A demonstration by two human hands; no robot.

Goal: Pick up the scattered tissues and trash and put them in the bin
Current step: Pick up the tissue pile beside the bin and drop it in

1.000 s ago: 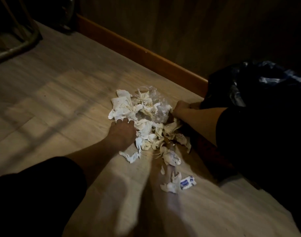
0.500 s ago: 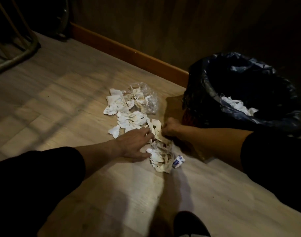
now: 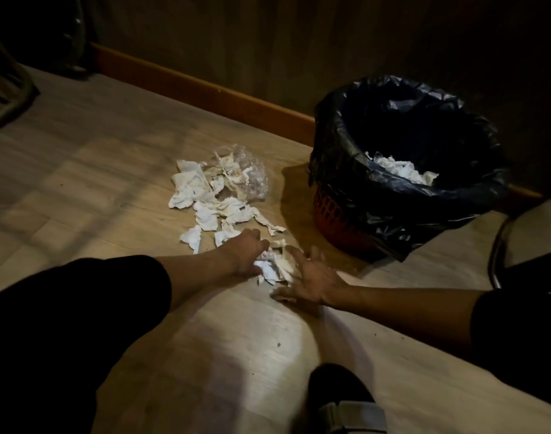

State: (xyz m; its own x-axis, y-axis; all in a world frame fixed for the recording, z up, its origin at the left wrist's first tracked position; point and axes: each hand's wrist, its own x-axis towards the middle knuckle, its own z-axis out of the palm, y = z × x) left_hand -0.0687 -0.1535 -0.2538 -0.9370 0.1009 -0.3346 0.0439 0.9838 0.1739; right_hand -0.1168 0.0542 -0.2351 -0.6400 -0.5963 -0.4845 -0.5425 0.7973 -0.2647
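Note:
Crumpled white tissues lie scattered on the wooden floor, with a clear plastic bag at their far edge. A small clump of tissues sits between my two hands. My left hand rests against its left side, fingers curled over the paper. My right hand lies flat on the floor with spread fingers against the clump's right side. The bin, red with a black liner, stands to the right and holds some white tissues.
A wooden skirting board runs along the dark wall behind. A metal chair frame is at the far left, a curved metal leg at the right. My shoe shows at the bottom edge.
The view has pulled back and the bin has come fully into sight. Both hands have moved toward me, sweeping a small clump of tissues away from the main pile. My right hand has opened flat.

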